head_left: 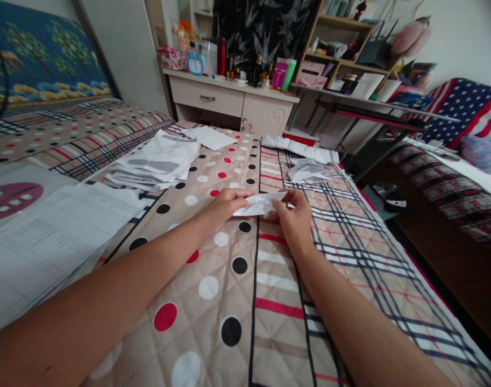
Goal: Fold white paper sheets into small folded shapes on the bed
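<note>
Between my two hands is a small folded piece of white paper (258, 205), just above or on the quilted bedspread. My left hand (228, 205) grips its left end, thumb on top. At the right end, my right hand (294, 213) pinches it between thumb and curled fingers. Beyond my left forearm lies a thick stack of printed papers (156, 160), with a loose white sheet (211, 137) behind it. Past my right hand is a small pile of folded papers (308, 170), and behind that a long row of white paper pieces (299, 149).
Large printed sheets (55, 242) cover the left side of the bedspread (213, 322). A white dresser (207, 98) with bottles and a blue clock (195, 63) stands at the far end. To the right are a desk with shelves (342, 64) and a sofa (463, 204).
</note>
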{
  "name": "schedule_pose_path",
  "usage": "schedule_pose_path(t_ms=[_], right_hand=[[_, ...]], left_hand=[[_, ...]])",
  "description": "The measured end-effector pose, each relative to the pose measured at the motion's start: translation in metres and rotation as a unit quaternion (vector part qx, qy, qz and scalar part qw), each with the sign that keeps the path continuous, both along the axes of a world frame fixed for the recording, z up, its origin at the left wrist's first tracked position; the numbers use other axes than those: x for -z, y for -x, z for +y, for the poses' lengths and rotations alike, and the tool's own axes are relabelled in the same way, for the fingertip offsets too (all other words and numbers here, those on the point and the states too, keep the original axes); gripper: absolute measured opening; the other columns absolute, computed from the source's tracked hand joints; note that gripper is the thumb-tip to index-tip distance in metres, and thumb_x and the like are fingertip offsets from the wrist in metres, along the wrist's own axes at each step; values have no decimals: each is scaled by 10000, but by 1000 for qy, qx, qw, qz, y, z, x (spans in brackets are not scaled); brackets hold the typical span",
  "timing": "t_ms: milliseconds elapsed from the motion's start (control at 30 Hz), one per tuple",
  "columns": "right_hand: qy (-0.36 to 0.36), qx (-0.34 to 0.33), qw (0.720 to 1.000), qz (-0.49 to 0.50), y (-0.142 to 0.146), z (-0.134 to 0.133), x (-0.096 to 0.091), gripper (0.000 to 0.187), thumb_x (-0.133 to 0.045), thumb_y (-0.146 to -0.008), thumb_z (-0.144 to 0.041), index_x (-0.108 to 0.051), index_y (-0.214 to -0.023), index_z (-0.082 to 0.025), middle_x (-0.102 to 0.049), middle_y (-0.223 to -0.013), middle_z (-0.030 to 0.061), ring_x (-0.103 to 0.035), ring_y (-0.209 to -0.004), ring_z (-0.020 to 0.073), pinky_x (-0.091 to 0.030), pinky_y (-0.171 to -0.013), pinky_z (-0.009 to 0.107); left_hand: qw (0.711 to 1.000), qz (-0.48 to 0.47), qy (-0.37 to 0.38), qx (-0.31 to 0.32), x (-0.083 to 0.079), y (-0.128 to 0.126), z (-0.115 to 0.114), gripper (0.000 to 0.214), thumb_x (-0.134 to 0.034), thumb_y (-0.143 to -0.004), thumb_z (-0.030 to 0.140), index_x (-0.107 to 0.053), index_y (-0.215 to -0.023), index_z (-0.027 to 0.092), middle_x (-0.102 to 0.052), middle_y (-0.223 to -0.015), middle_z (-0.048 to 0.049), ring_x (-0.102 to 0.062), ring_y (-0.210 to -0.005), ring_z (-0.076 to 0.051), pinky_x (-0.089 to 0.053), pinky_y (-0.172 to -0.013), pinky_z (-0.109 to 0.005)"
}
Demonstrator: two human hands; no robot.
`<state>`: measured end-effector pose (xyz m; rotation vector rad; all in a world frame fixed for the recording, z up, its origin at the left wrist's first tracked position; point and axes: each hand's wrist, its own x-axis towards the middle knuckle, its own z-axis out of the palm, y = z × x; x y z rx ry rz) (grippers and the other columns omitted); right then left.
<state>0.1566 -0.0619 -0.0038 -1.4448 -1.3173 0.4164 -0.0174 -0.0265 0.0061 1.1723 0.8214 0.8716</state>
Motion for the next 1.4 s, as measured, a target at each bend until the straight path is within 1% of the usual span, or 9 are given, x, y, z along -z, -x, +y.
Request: schedule_pose_path(t_ms=[67, 200, 267, 367, 500, 733, 900, 1233, 1400], right_hand=[[-5, -11, 1000, 28, 1, 0, 1, 390, -597, -711, -267, -627, -1093, -195, -671, -927, 28, -547, -558, 124, -450, -519, 265], [9, -5, 1000, 29, -2, 3, 2, 180, -617, -709, -272, -707, -823, -166, -692, -774, 43, -554, -584, 147, -452, -548, 272], [2, 21, 1000, 16, -13, 8, 3, 179, -629, -707, -277, -721, -802, -157, -685, -711, 39, -560, -577, 155, -440, -541, 271], [-24, 105, 994, -19, -42, 18, 3, 204, -648, -694, -277, -742, -823, -150, -672, -660, 25, -549, -553, 150, -430, -545, 273], [-39, 200, 978, -36, -91, 31, 7, 223, -683, -657, -282, -746, -817, -141, -656, -619, 18, -539, -535, 151, -437, -560, 285], [-40, 286, 956, -57, -139, 60, 19, 216, -659, -666, -291, -734, -818, -156, -699, -704, 57, -606, -610, 203, -461, -569, 305], [12, 323, 937, -128, -147, 77, 16, 228, -680, -653, -318, -750, -825, -186, -695, -698, 44, -603, -627, 210, -434, -592, 310], [26, 384, 910, -154, -152, 100, 12, 206, -660, -685, -339, -743, -818, -205, -684, -727, 38, -567, -641, 199, -415, -615, 309], [24, 399, 895, -199, -144, 113, 7, 158, -629, -696, -297, -729, -782, -210, -656, -876, 73, -564, -774, 230, -424, -679, 345]], left_hand=[[1000, 9, 7, -10, -1, 0, 0, 387, -690, -663, 259, -736, -1022, 122, -728, -820, -48, -624, -666, -147, -501, -645, -276], [1000, 11, -9, -26, 0, 3, 2, 383, -708, -706, 302, -727, -1044, 125, -742, -904, -72, -661, -786, -164, -510, -739, -287], [999, 17, -44, -23, 2, 4, 4, 411, -706, -729, 306, -706, -1103, 135, -731, -1042, -93, -667, -889, -184, -516, -807, -313], [991, 60, -121, -12, 6, 5, 6, 419, -689, -761, 291, -680, -1151, 138, -684, -1186, -119, -647, -1021, -218, -520, -872, -359], [972, 116, -205, -14, 14, 4, 8, 307, -673, -770, 231, -711, -1052, 116, -682, -1163, -131, -648, -1051, -218, -507, -952, -387], [966, 116, -228, -14, 21, 2, 11, 245, -625, -800, 151, -716, -1025, 125, -701, -1129, -119, -676, -1018, -194, -533, -941, -369], [965, 132, -224, -13, 18, 1, 10, 246, -610, -804, 120, -718, -1025, 117, -709, -1122, -120, -683, -1004, -191, -540, -933, -359], [957, 148, -249, -5, 20, 2, 12, 239, -585, -817, 128, -729, -1006, 146, -722, -1096, -90, -689, -977, -174, -551, -903, -330], [952, 159, -262, -6, 20, 1, 12, 234, -574, -815, 132, -737, -981, 159, -719, -1078, -75, -684, -969, -165, -555, -871, -304]])
